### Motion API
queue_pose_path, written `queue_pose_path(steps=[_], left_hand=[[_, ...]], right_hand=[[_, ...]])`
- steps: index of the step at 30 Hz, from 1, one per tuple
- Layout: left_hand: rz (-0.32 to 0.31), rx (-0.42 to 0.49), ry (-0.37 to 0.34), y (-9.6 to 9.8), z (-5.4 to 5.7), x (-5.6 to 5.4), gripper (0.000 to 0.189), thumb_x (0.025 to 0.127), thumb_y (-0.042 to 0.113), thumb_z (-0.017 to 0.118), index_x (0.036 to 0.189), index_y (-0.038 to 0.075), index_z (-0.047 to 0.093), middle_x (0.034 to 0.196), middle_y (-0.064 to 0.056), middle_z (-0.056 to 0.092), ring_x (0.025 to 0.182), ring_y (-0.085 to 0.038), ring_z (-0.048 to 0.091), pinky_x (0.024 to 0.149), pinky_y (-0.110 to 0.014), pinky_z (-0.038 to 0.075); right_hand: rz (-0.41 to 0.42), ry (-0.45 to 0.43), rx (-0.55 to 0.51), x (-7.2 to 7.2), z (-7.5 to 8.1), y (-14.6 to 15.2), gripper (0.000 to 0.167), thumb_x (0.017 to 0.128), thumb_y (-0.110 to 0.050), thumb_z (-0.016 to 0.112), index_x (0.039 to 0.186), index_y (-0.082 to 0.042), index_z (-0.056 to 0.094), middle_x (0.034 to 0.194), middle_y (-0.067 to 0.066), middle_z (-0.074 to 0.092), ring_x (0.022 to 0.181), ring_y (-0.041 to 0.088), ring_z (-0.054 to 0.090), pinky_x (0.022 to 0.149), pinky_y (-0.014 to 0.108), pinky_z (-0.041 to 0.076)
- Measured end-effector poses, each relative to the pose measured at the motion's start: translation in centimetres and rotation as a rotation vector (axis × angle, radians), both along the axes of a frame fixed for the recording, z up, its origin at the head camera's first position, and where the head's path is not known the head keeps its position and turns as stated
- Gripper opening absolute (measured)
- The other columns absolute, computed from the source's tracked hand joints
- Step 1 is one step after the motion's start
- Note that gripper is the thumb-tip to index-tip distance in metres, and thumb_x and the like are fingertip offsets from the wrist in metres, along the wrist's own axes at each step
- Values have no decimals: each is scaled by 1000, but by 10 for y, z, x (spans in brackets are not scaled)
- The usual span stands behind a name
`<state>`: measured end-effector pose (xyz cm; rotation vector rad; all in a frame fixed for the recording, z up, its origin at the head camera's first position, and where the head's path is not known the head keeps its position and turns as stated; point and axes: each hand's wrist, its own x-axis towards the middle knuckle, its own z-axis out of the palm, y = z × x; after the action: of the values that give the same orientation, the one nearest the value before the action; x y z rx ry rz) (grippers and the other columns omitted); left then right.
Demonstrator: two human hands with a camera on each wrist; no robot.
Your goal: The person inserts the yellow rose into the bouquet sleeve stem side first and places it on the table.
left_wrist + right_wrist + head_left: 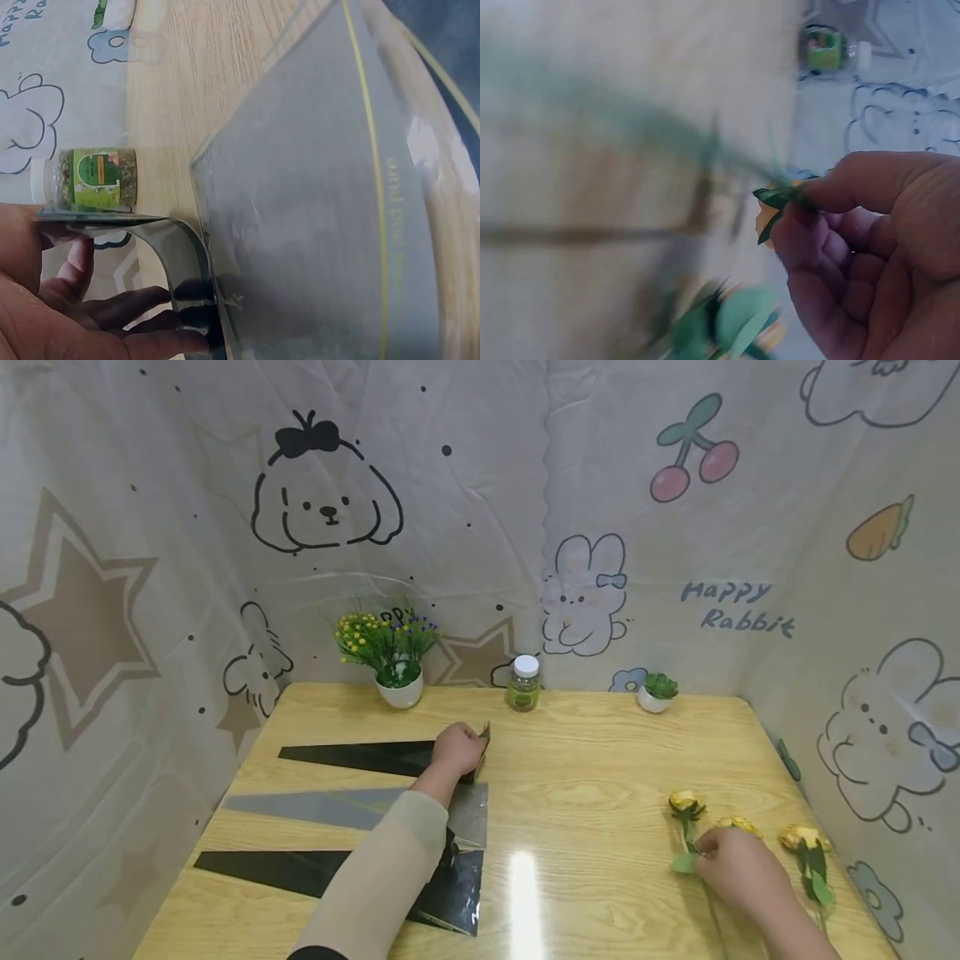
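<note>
Front-left of the jar, the left hand pinches up a black wrapper, perhaps parting its layers; front-right, the right hand pinches a yellow rose below its bloom, presumably sparing petals.

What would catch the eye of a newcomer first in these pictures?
Probably the three tapering sleeves on the table's left side, two black and one grey, with the left hand gripping the farthest sleeve near its wide end. Next, the yellow roses at the right, where the right hand pinches one. At the far edge, the potted flowers stand out, left of the jar.
</note>
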<state>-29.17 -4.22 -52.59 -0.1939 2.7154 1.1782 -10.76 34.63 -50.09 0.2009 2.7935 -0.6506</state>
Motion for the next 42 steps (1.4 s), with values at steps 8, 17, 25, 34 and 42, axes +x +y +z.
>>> queue_pose_path(steps=[8,17,25,34,42], left_hand=[[22,29,5,0,-1,0,20,105,25,67,92,10,66,85,-7,63,71,-22,59,60,-33,46],[24,22,-17,1,-2,-1,19,105,26,67,94,11,67,89,-7,64,75,-23,60,62,-34,47],[24,20,-23,1,0,1,19,105,26,67,93,10,66,89,-7,64,77,-24,60,63,-35,48],[15,13,-23,1,2,1,20,105,26,66,94,10,66,88,-8,63,76,-25,60,64,-37,48],[12,15,-19,1,3,3,19,105,25,66,94,10,66,90,-8,64,78,-26,61,66,-39,50]], right_hand=[[1,248,-291,-37,32,-51,29,95,-5,70,120,11,70,95,9,69,78,19,66,59,31,53],[-68,403,-624,-89,65,-105,43,96,0,73,134,16,60,119,28,69,89,9,73,78,21,57],[-228,701,-979,-121,78,-148,25,93,7,77,115,10,67,105,14,71,94,8,70,86,24,59],[-205,827,-1122,-146,74,-193,16,93,15,66,109,18,67,98,15,72,82,6,73,77,24,60],[-165,835,-1052,-153,57,-219,17,92,13,68,108,17,70,102,28,72,86,8,69,77,20,57]])
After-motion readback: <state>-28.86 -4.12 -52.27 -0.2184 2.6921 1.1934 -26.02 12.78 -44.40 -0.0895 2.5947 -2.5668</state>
